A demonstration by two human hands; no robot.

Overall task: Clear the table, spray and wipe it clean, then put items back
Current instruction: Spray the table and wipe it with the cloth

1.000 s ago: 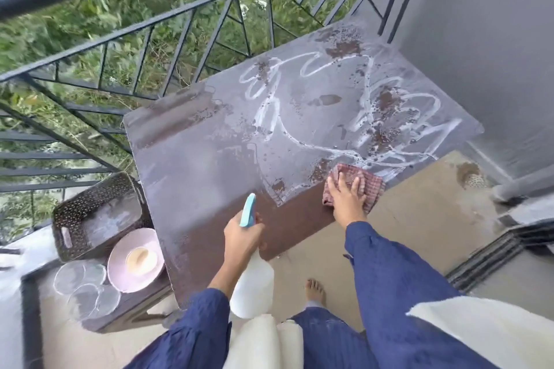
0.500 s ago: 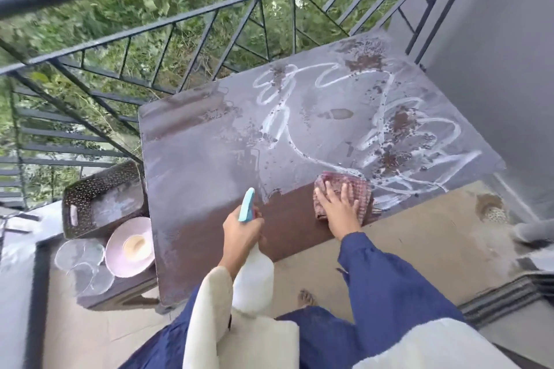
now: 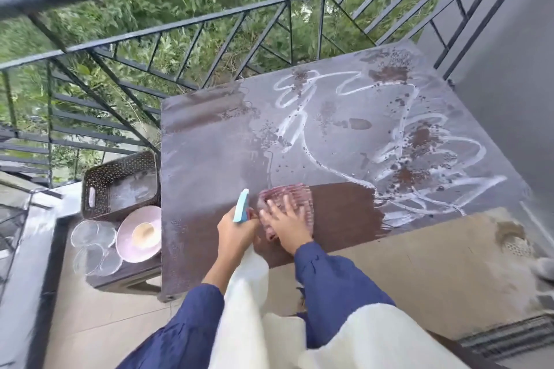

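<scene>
A dusty brown table (image 3: pixel 215 159) carries white foam trails and wet brown spots across its far right half. A dark clean strip runs along its near edge. My right hand (image 3: pixel 286 226) presses flat, fingers spread, on a reddish checked cloth (image 3: pixel 284 196) near that edge; both are motion-blurred. My left hand (image 3: pixel 235 234) grips a white spray bottle (image 3: pixel 253 275) by its neck, its blue trigger (image 3: pixel 241 205) pointing up, right beside the cloth.
Left of the table, a low dark stand holds a brown woven basket (image 3: pixel 120 183), a pink plate (image 3: pixel 139 234) and clear glass bowls (image 3: pixel 93 244). A black metal railing (image 3: pixel 209 36) runs behind the table. A grey wall (image 3: pixel 509 69) stands at right, a floor drain (image 3: pixel 517 246) below it.
My right hand has slid the cloth leftward along the near edge, widening the clean strip, until it is next to my left hand. The bottle stays in my left hand.
</scene>
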